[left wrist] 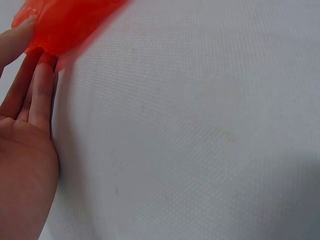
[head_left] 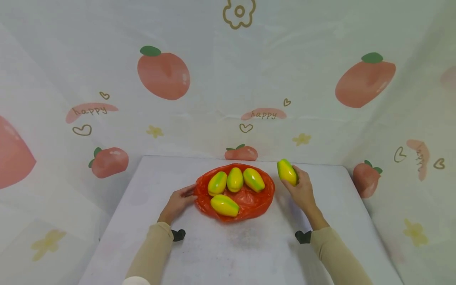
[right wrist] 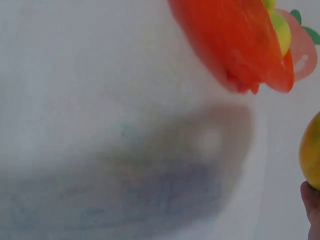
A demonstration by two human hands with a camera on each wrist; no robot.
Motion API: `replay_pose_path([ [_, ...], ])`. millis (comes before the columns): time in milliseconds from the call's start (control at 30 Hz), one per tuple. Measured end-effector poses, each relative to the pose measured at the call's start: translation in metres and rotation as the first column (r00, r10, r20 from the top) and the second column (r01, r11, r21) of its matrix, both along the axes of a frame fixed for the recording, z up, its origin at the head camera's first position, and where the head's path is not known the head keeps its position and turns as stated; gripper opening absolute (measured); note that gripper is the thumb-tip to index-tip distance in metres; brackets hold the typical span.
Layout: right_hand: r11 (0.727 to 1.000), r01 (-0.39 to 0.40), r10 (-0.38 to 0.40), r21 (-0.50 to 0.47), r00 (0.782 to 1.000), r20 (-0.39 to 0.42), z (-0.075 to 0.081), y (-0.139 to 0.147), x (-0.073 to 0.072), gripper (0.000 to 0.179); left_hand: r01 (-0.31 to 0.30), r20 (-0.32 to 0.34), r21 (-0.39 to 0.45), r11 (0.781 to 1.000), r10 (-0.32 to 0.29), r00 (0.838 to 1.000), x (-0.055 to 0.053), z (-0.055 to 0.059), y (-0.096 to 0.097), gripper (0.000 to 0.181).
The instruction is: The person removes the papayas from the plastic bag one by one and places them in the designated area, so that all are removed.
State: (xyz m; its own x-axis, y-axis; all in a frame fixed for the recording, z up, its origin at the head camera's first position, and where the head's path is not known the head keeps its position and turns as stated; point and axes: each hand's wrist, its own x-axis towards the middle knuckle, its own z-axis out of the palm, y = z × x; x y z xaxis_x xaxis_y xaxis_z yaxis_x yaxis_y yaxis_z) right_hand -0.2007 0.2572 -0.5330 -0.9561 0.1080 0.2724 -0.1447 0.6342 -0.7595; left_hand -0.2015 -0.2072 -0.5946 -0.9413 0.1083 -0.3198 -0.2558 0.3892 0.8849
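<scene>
In the head view, a red plastic bag [head_left: 246, 202], its rim spread wide, lies on the table with several glossy yellow-green papayas [head_left: 225, 205] inside. My left hand [head_left: 179, 201] holds the bag's left edge; in the left wrist view the thumb [left wrist: 17, 40] lies against the red plastic [left wrist: 75, 25] and the fingertips go behind it. To the right of the bag, my right hand [head_left: 302, 189] grips another papaya [head_left: 287, 172] between thumb and fingers, raised above the table. Only part of this papaya [right wrist: 312, 152] and a fingertip show in the right wrist view.
A white-covered table [head_left: 228, 253] lies under the bag. Behind and at both sides hangs a white cloth [head_left: 213, 130] printed with peaches, hearts and "happy". Dark wrist-camera pieces [head_left: 178, 235] sit beside both cuffs.
</scene>
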Motion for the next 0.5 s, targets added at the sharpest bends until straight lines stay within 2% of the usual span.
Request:
replay_pose_path([
  [200,0.999,0.023,-0.025,0.028,0.999,0.042,-0.011,0.014,-0.007,0.069,-0.001,-0.006,-0.009,1.000,0.001,1.000,0.000,0.000,0.000,0.055],
  [367,0.999,0.036,-0.038,0.031,0.997,0.074,-0.014,0.021,-0.010,0.070,-0.006,-0.010,-0.023,1.000,0.006,1.000,-0.001,-0.001,0.000,0.054],
  [500,0.998,0.048,-0.051,0.032,0.991,0.120,-0.016,0.026,-0.011,0.070,-0.006,-0.002,-0.002,1.000,0.006,1.000,0.000,0.000,0.000,0.055],
])
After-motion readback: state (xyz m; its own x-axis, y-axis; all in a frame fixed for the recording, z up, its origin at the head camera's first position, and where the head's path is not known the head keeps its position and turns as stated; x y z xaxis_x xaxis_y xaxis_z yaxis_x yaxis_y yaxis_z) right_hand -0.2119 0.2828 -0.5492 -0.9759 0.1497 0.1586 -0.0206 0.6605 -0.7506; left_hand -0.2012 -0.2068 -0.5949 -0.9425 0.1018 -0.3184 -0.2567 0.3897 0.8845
